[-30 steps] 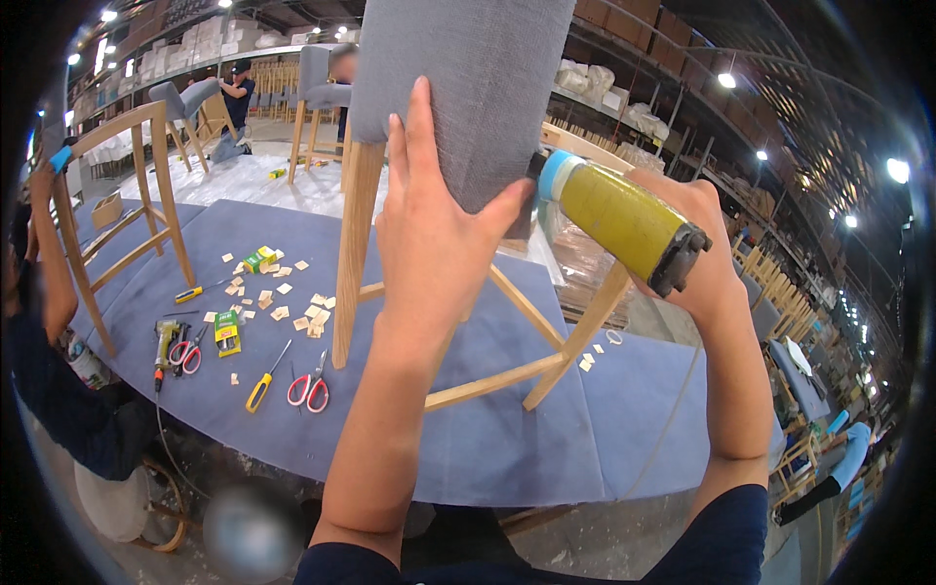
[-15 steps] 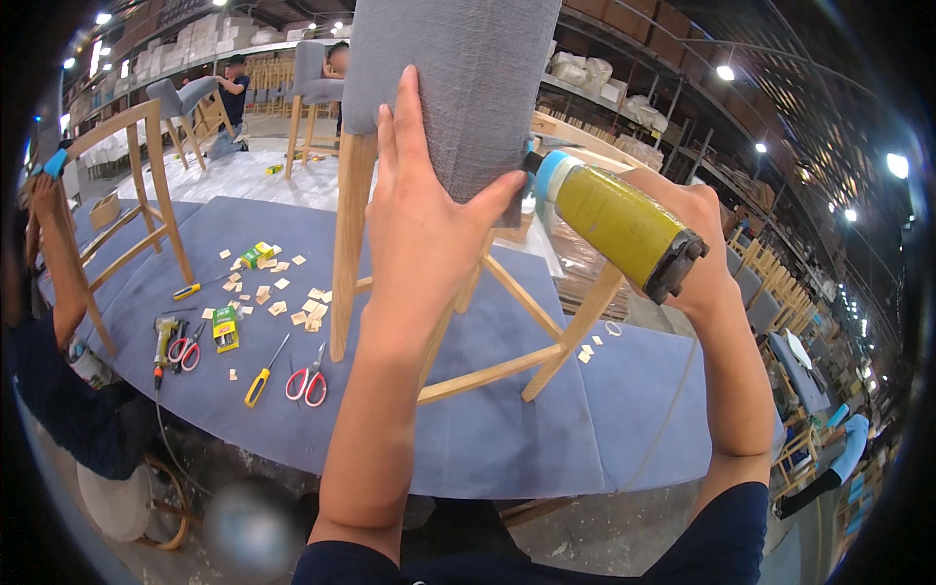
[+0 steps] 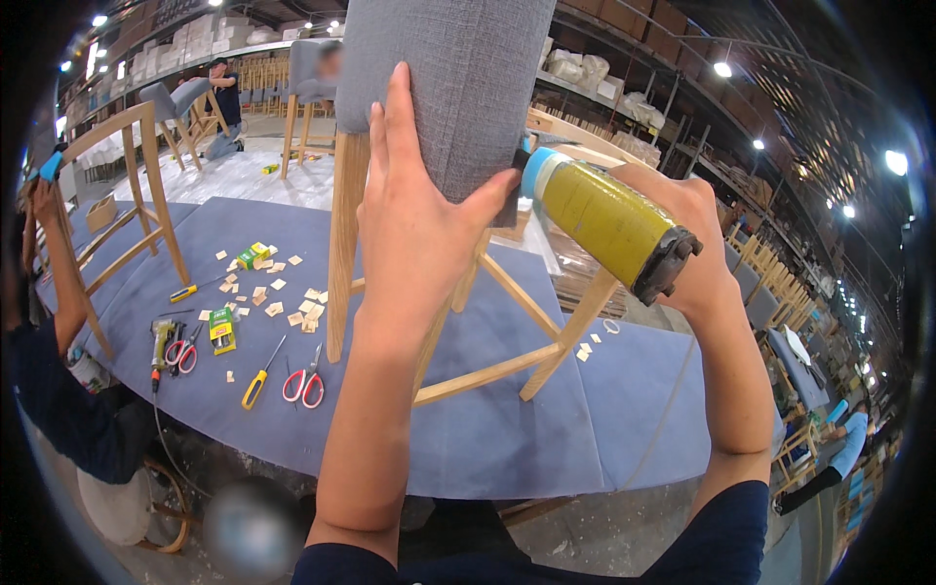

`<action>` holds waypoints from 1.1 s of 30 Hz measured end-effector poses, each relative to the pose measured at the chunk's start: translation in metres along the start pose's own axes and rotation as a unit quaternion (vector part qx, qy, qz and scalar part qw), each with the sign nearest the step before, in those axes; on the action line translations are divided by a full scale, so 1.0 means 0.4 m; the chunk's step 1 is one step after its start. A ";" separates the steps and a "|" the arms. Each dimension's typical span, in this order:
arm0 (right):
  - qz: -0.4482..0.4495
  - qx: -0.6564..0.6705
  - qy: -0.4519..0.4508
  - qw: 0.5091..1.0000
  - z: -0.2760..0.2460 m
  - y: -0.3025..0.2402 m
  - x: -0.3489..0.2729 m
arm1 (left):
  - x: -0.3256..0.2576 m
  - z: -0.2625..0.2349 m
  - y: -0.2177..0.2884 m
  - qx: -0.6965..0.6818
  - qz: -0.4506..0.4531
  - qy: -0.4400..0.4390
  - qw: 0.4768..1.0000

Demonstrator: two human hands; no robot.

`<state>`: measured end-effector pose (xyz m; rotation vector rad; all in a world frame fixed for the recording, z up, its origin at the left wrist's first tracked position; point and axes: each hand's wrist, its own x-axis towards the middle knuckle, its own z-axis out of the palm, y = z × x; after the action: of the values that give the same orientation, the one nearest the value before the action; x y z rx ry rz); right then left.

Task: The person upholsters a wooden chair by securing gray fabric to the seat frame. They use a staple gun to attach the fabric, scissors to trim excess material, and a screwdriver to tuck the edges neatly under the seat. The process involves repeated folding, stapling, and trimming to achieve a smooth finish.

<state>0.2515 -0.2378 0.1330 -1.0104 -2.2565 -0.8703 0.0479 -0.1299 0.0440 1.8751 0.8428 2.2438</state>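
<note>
A wooden-legged chair with a grey fabric-covered part stands before me on the table. Flat against the grey fabric lies my left hand, fingers stretched upward and thumb spread toward the fabric's right edge. My right hand is wrapped round a yellow-green air staple gun, its fingers mostly hidden behind the tool. The gun's nose, with blue and white wrapping behind it, meets the fabric edge just beside my left thumb. Whether it presses on the fabric, I cannot tell.
On the blue-grey table cover lie scissors, a screwdriver, small boxes, another air tool and scattered wooden squares. At left, a co-worker's arm reaches to a chair frame.
The view has shifted slightly. The staple gun's nose remains at the fabric edge, and my left hand keeps its place on the fabric.
</note>
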 end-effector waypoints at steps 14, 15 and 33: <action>-0.021 0.009 0.021 1.000 0.010 -0.007 -0.021 | 0.002 -0.009 -0.008 0.007 0.008 -0.031 0.999; -0.016 0.003 0.016 1.000 0.010 -0.007 -0.022 | 0.003 -0.009 -0.009 0.005 0.009 -0.032 0.999; 0.003 -0.041 -0.016 0.999 0.034 -0.002 -0.027 | -0.001 -0.006 -0.011 0.012 0.017 -0.028 0.999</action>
<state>0.2547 -0.2334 0.1165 -1.0758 -2.2593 -0.9581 0.0446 -0.1271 0.0415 1.9672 0.8399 2.1995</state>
